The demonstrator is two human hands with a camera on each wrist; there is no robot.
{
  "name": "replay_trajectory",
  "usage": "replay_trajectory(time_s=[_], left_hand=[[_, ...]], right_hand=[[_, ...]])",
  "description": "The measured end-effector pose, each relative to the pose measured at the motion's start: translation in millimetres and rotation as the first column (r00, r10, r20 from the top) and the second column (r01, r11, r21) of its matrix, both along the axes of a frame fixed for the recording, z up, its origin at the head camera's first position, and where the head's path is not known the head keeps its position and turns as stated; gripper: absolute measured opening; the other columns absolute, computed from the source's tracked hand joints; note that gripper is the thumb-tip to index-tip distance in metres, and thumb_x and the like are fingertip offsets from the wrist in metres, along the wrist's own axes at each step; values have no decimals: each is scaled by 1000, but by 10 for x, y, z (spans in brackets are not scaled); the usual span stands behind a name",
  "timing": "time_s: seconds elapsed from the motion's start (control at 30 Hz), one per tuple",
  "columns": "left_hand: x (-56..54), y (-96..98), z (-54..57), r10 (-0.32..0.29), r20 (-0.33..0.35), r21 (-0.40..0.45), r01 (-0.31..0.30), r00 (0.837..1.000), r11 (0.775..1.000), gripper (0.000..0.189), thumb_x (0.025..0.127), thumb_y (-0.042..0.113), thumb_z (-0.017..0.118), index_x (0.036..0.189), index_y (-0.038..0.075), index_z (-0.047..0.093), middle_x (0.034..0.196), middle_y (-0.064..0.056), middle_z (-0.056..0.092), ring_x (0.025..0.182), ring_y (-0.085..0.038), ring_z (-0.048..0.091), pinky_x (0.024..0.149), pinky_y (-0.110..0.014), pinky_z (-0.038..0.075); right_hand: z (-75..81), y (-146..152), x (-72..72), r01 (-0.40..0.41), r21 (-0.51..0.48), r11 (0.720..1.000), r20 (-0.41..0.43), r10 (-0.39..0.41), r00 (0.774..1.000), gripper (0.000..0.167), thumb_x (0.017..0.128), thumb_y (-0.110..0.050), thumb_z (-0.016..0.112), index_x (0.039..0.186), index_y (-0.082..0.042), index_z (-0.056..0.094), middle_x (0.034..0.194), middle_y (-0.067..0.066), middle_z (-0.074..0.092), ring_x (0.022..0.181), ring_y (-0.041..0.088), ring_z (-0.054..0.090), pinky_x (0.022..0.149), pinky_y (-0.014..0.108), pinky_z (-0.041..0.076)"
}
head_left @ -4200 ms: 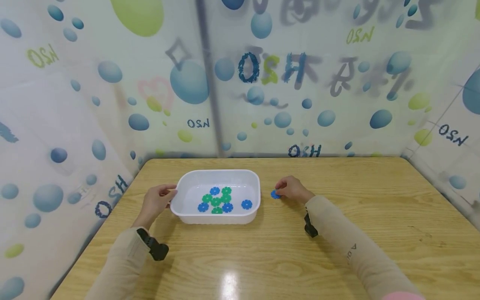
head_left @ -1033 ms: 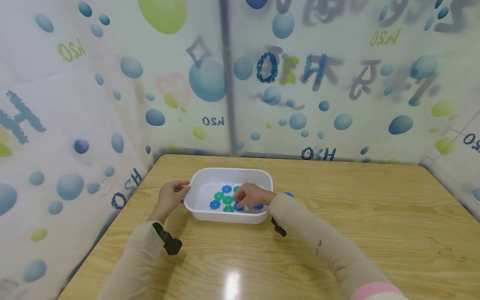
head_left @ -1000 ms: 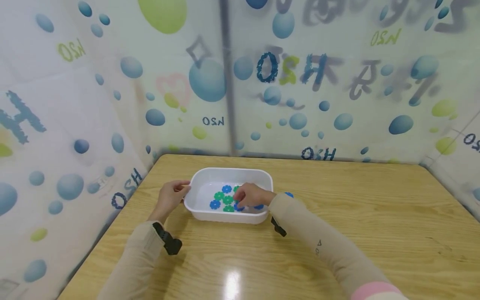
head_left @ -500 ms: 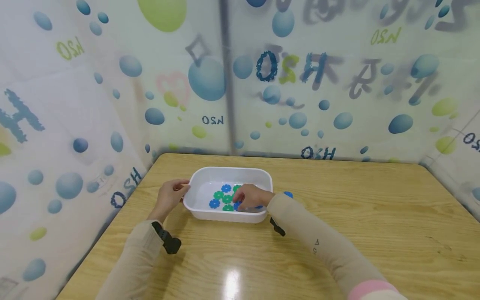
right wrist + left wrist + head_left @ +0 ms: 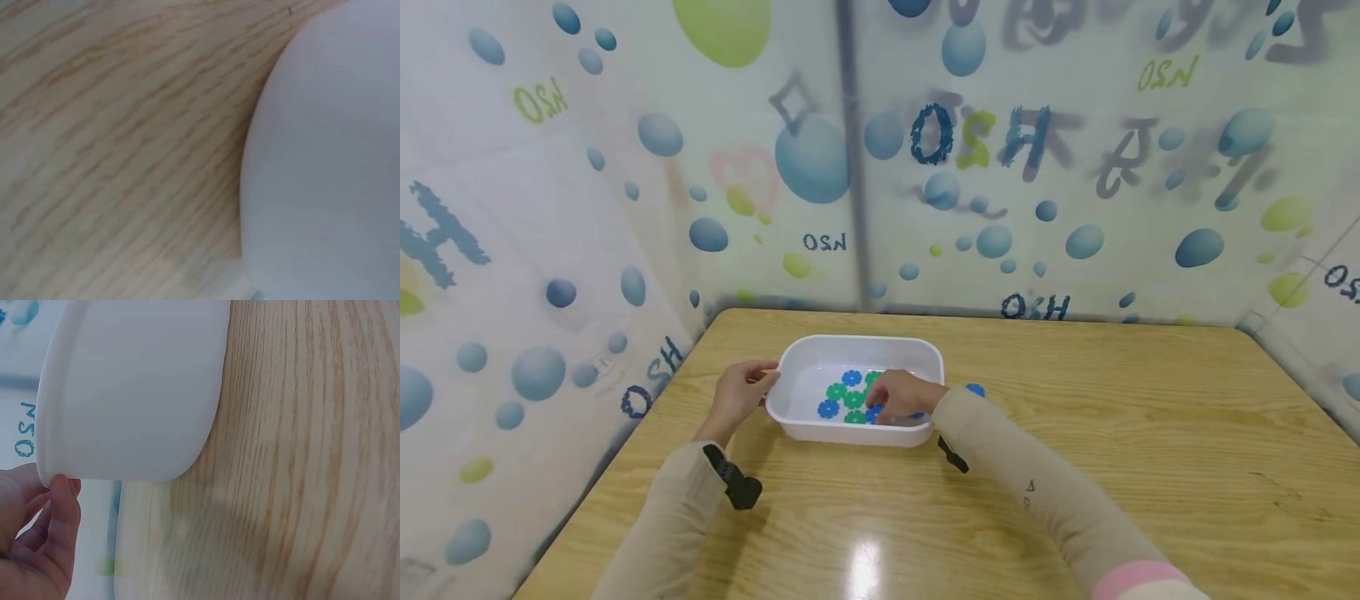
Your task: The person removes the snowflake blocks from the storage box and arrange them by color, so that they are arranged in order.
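A white plastic tub (image 5: pixel 850 434) stands on the table with several notched, flower-shaped plastic discs inside, some green (image 5: pixel 854 399), others blue (image 5: pixel 828 408). My left hand (image 5: pixel 735 398) pinches the tub's left rim between thumb and fingers; the left wrist view shows the thumb (image 5: pixel 62 494) on the rim's outer side. My right hand (image 5: pixel 901 393) reaches down into the tub, its fingertips at a blue disc (image 5: pixel 872 413) near the front wall. I cannot tell whether it grips that disc. The right wrist view catches only the tub's outer wall (image 5: pixel 325 169) and wood, no fingers.
One more blue disc (image 5: pixel 975 389) lies on the wooden table (image 5: pixel 1135 417) right of the tub, partly behind my right sleeve (image 5: pixel 1030 467). Printed curtains (image 5: pixel 895 208) with bubble patterns rise behind the table and at both sides.
Since the oldest frame, my right hand has left the blue disc on the table and moved left into the tub. Over the last second its fingers shift slightly; my left hand stays on the rim.
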State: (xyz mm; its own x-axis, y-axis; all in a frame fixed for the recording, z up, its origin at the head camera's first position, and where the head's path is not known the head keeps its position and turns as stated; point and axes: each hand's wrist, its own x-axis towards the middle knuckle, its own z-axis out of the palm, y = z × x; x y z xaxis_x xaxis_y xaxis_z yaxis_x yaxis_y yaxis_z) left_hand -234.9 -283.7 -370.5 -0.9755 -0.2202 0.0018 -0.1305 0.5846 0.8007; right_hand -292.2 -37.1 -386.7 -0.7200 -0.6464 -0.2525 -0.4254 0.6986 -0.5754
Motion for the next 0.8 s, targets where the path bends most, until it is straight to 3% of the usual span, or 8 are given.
replay_trajectory(time_s=[0.33, 0.57, 0.8], left_hand=[[-5, -15, -13, -14, -8, -9, 13, 1000, 1000, 31, 88, 11, 54, 116, -3, 55, 92, -19, 57, 70, -18, 55, 56, -25, 51], [-4, -15, 3, 1, 20, -10, -1, 1000, 1000, 32, 89, 12, 53, 118, -1, 54, 96, -18, 55, 75, -20, 54, 59, -25, 52], [-1, -4, -2, -2, 22, -12, 2, 1000, 1000, 32, 89, 12, 53, 118, -1, 54, 95, -18, 55, 74, -20, 54, 58, -25, 51]], right_hand=[[25, 0, 2, 24, -14, 1000, 13, -23, 1000, 23, 71, -9, 74, 88, -11, 59, 83, -2, 55, 80, 12, 50, 75, 23, 43], [57, 28, 3, -12, -69, 998, -38, 9, 999, 17, 72, -6, 72, 82, -7, 58, 77, -1, 54, 75, 11, 50, 69, 20, 42], [86, 74, -8, -40, -148, 988, -34, 36, 999, 12, 74, -2, 69, 81, -5, 59, 74, -1, 55, 72, 9, 51, 65, 17, 43]])
